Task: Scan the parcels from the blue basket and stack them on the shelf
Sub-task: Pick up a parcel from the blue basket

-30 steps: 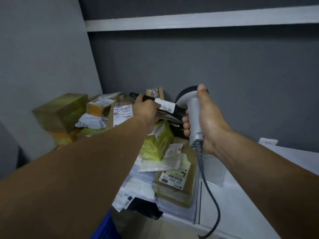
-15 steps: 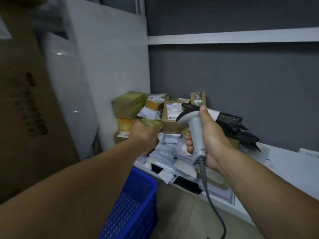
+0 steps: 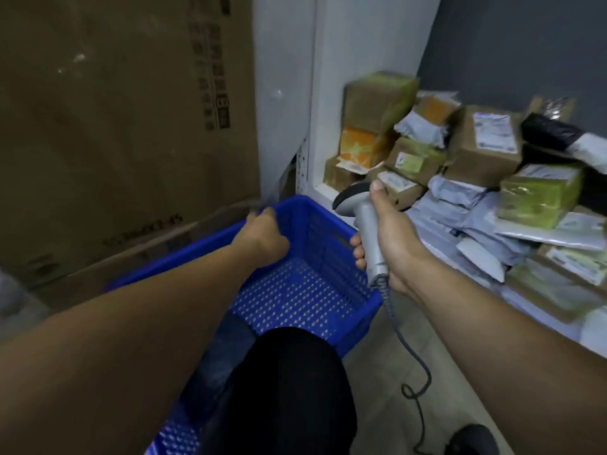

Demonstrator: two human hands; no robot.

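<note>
Left hand (image 3: 262, 236): fingers curled over the far rim of the blue basket (image 3: 315, 290), off the shelf (image 3: 328, 191) stack since a second ago. Right hand (image 3: 391, 244) clasps the scanner (image 3: 364, 224). Basket floor beneath the fingers shows no parcels; parcels (image 3: 486, 152) are piled to their right. Stacking is probably finished.

We are probably standing in a parcel storeroom: labelled parcels (image 3: 483, 149) are crowding the shelf (image 3: 323, 190) right of the blue basket (image 3: 315, 290), a barcode scanner (image 3: 364, 221) hanging over it.
</note>
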